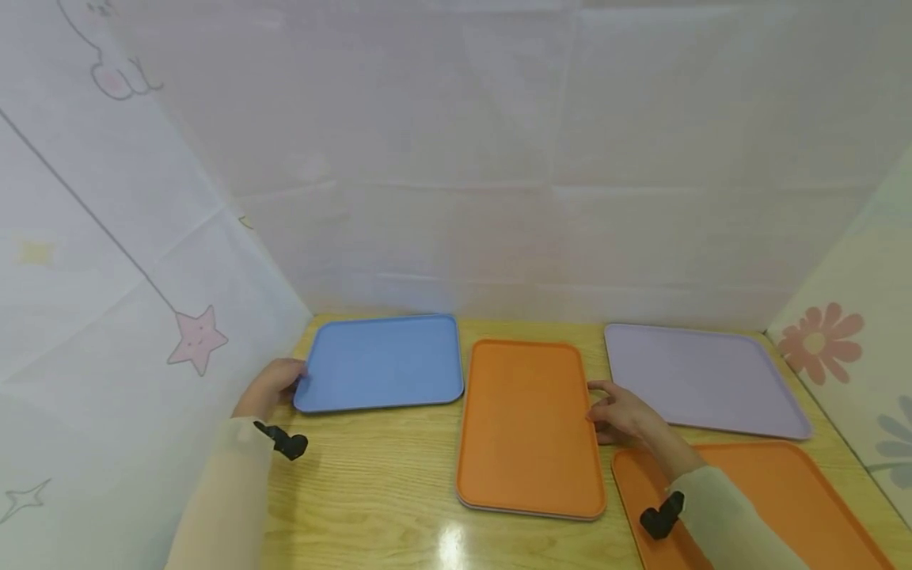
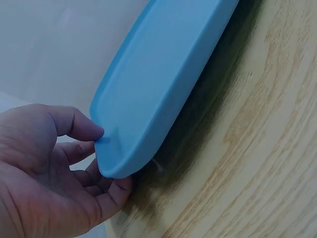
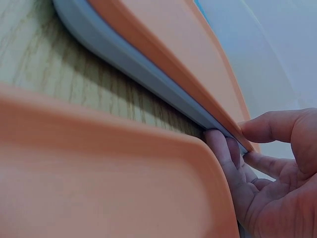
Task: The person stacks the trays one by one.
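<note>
My left hand (image 1: 276, 381) grips the left short edge of a blue tray (image 1: 385, 360) at the back left. In the left wrist view, the thumb lies on the blue rim and the other fingers curl beneath its corner. At the centre, an orange tray (image 1: 530, 427) lies lengthwise on top of a pale greyish-purple tray (image 3: 124, 64). My right hand (image 1: 621, 412) holds the long right edge of this stack. Its thumb is on the orange rim, with fingers against the side and underside of the trays.
A pale purple tray (image 1: 701, 380) lies at the back right. A second orange tray (image 1: 784, 491) sits at the front right, partly under my right forearm. All are on a wood-grain table (image 1: 356, 491), with printed white sheets (image 1: 456, 158) behind and on both sides.
</note>
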The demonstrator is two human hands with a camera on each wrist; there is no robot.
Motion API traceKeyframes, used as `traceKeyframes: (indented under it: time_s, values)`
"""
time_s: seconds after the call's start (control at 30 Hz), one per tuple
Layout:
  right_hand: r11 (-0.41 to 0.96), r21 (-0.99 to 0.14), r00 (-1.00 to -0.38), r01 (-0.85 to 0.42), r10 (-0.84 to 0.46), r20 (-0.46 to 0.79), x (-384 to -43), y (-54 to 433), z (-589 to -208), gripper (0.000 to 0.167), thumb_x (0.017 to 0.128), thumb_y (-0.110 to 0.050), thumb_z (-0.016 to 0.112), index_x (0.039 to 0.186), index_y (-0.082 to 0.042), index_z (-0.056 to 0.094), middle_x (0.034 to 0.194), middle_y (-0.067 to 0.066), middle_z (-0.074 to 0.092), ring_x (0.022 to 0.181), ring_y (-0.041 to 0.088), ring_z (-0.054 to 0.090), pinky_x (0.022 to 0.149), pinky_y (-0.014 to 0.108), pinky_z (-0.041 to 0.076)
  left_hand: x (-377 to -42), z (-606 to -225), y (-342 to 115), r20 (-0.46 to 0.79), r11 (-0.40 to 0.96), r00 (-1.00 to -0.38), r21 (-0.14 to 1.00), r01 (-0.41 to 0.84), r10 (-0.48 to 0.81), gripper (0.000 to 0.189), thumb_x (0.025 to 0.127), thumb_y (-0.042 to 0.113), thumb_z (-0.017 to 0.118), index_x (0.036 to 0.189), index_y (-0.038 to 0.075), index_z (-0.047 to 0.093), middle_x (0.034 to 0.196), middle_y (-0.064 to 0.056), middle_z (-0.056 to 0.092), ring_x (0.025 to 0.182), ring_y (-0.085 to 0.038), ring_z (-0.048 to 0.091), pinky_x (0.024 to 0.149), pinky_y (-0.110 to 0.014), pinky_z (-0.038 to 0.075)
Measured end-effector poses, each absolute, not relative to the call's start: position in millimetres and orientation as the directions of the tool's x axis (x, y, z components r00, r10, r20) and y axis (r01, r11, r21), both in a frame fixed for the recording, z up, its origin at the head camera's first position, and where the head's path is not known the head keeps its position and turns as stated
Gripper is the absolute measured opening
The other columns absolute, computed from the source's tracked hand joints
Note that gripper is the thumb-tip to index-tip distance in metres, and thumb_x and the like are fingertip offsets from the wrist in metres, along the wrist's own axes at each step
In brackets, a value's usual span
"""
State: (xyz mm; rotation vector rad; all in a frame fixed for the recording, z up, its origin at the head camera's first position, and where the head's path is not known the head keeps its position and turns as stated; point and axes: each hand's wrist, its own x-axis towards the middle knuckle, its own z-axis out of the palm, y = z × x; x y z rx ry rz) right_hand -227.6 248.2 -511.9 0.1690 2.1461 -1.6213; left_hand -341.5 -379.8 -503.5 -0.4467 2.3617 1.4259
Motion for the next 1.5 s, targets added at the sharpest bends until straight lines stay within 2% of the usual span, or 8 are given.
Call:
traceKeyframes:
  time_s: [0.3,0.53,0.7,0.8,0.93,1.07,1.27,1.5]
  values:
    - [0.290,-0.888,-0.894,0.356,-0.171,-0.414,-226.6,247.0,-512.8,0.078,0.091,0.001,0.063,0.157,0.000,0.022,0.110,0.020,0.055,0.083,0.025,0.063,0.071,0.043,0.062,-328.8,-489.5,-383.0,-0.439,0.457,-0.897,0.789,-0.411,-0.049,0.062,0.103,0.023,0.046,0.149,-0.014,0.028,0.140,-0.031,0.041,0.105,-0.027,0.057,0.081,-0.034,0.057]
    - [0.282,-0.888,-0.894,0.362,-0.165,-0.417,-225.5,247.6,-512.1,0.077,0.092,0.001,0.063,0.157,0.000,0.022,0.110,0.019,0.055,0.082,0.024,0.063,0.071,0.043,0.062,-319.0,-478.7,-387.5,-0.429,0.416,-0.901,0.832,-0.367,0.064,0.065,0.106,0.022,0.043,0.156,-0.010,0.017,0.144,-0.034,0.033,0.113,-0.033,0.058,0.087,-0.040,0.057]
    - [0.293,-0.888,-0.895,0.355,-0.168,-0.414,-224.3,247.1,-512.8,0.077,0.092,0.000,0.063,0.157,0.000,0.022,0.110,0.018,0.056,0.082,0.023,0.063,0.071,0.043,0.061,-307.8,-467.3,-389.8,-0.450,0.401,-0.886,0.837,-0.374,0.113,0.070,0.105,0.017,0.044,0.157,-0.010,0.006,0.155,-0.037,0.023,0.132,-0.049,0.044,0.093,-0.046,0.055]
    - [0.286,-0.891,-0.896,0.354,-0.169,-0.410,-223.9,246.5,-513.0,0.077,0.092,0.001,0.063,0.157,0.001,0.022,0.108,0.017,0.055,0.082,0.023,0.062,0.071,0.043,0.061,-301.6,-460.3,-390.1,-0.448,0.391,-0.885,0.842,-0.371,0.125,0.074,0.106,0.018,0.046,0.157,-0.010,0.001,0.157,-0.037,0.017,0.137,-0.052,0.038,0.093,-0.045,0.056]
    - [0.279,-0.894,-0.898,0.350,-0.171,-0.405,-224.2,245.8,-513.3,0.077,0.091,0.002,0.062,0.157,0.001,0.022,0.106,0.017,0.055,0.082,0.023,0.062,0.071,0.043,0.062,-293.6,-451.4,-388.8,-0.430,0.362,-0.894,0.859,-0.363,0.124,0.077,0.106,0.022,0.050,0.158,-0.009,0.002,0.159,-0.036,0.016,0.132,-0.047,0.045,0.088,-0.038,0.058]
    - [0.279,-0.894,-0.898,0.350,-0.171,-0.405,-225.3,245.2,-514.0,0.077,0.091,0.002,0.062,0.157,0.001,0.022,0.106,0.017,0.056,0.082,0.023,0.063,0.071,0.043,0.062,-285.6,-445.4,-387.7,-0.393,0.333,-0.911,0.882,-0.334,0.126,0.078,0.106,0.024,0.051,0.158,-0.008,0.003,0.156,-0.036,0.022,0.112,-0.028,0.062,0.084,-0.036,0.060]
    - [0.294,-0.895,-0.902,0.336,-0.173,-0.396,-228.0,243.1,-512.4,0.076,0.091,0.002,0.062,0.157,0.002,0.023,0.106,0.017,0.057,0.081,0.022,0.064,0.070,0.042,0.062,-272.1,-434.6,-384.8,-0.322,0.303,-0.940,0.912,-0.276,0.111,0.077,0.106,0.024,0.053,0.159,-0.007,0.007,0.147,-0.034,0.036,0.099,-0.017,0.066,0.084,-0.038,0.060]
    - [0.295,-0.896,-0.902,0.333,-0.177,-0.393,-232.5,241.0,-512.4,0.077,0.091,0.002,0.062,0.157,0.002,0.023,0.106,0.017,0.057,0.081,0.022,0.063,0.070,0.042,0.062,-256.2,-419.2,-383.8,-0.255,0.331,-0.964,0.918,-0.219,0.069,0.074,0.106,0.026,0.053,0.158,-0.009,0.011,0.119,-0.008,0.059,0.095,-0.016,0.066,0.081,-0.035,0.061]
